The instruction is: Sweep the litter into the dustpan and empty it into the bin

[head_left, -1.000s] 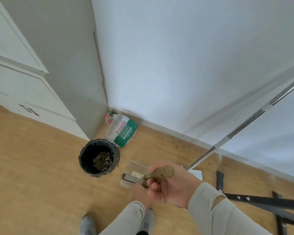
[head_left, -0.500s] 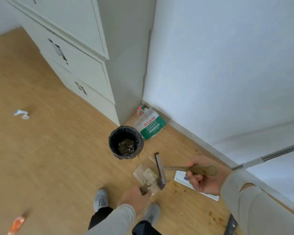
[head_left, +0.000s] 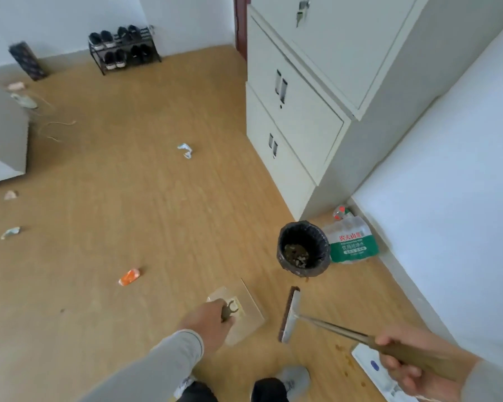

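My left hand (head_left: 209, 323) grips the handle of a clear, flat dustpan (head_left: 244, 311) held low over the wooden floor. In my right hand (head_left: 404, 361) is the brown handle of a small brush (head_left: 289, 313), whose head hangs just right of the dustpan. A black-lined bin (head_left: 302, 248) with debris inside stands beyond them near the cabinet. Litter lies scattered on the floor: an orange wrapper (head_left: 129, 277), a white-blue scrap (head_left: 185, 150), and more pieces (head_left: 10, 232) at the far left.
A grey filing cabinet (head_left: 317, 97) stands at the right, with a crushed water bottle (head_left: 350, 242) by the wall. A white paper (head_left: 375, 369) lies under my right hand. A shoe rack (head_left: 124, 50) stands at the far wall, and a white box (head_left: 3, 132) at the left.
My view has swung left, so the open floor and its litter now show. The bin has shifted to the right of the frame. Both hands still hold the dustpan and brush.
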Demonstrator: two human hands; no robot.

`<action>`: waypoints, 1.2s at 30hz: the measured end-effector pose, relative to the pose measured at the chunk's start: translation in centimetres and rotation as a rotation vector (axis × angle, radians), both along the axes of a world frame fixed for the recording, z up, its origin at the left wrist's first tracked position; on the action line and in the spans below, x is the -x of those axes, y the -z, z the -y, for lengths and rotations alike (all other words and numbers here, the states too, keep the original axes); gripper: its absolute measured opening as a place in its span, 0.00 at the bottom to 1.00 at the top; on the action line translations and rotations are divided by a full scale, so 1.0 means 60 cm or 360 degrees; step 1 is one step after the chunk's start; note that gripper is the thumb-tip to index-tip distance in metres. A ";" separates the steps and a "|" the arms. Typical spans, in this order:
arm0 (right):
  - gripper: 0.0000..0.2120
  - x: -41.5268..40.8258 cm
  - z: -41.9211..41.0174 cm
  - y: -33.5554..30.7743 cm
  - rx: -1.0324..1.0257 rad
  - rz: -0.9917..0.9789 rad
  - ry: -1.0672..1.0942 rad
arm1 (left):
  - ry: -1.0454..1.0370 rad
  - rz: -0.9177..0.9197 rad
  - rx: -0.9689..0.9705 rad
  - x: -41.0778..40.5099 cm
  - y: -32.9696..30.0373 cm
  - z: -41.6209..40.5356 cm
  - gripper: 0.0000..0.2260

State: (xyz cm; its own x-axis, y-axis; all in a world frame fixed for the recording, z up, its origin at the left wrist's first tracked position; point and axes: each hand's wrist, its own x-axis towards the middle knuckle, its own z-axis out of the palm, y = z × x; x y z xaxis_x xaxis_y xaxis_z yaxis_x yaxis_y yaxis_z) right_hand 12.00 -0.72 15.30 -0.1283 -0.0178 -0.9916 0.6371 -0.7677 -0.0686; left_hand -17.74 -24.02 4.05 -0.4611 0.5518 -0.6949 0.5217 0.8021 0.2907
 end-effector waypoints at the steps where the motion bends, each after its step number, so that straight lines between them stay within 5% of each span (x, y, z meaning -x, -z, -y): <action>1: 0.08 0.032 0.016 0.001 -0.0019 -0.0011 -0.0071 | -0.0051 -0.0039 -0.0015 0.025 -0.004 0.029 0.10; 16: 0.02 0.573 0.326 0.076 -0.0476 -0.0166 -0.1280 | -0.0846 -0.0220 -0.0143 0.330 -0.027 0.486 0.07; 19: 0.15 0.617 0.355 0.096 -0.0665 -0.0039 -0.1470 | -0.0978 -0.0251 -0.0132 0.360 -0.025 0.543 0.08; 21: 0.22 0.638 0.369 0.111 -0.0828 0.0056 -0.1637 | -0.1044 -0.0279 -0.0120 0.372 -0.019 0.571 0.09; 25: 0.17 0.703 0.388 0.137 -0.0958 0.0060 -0.1841 | -0.1150 -0.0295 -0.0094 0.393 0.002 0.595 0.09; 36: 0.27 0.993 0.431 0.243 -0.0988 -0.0201 -0.2332 | -0.1535 -0.0316 0.0046 0.504 0.101 0.574 0.10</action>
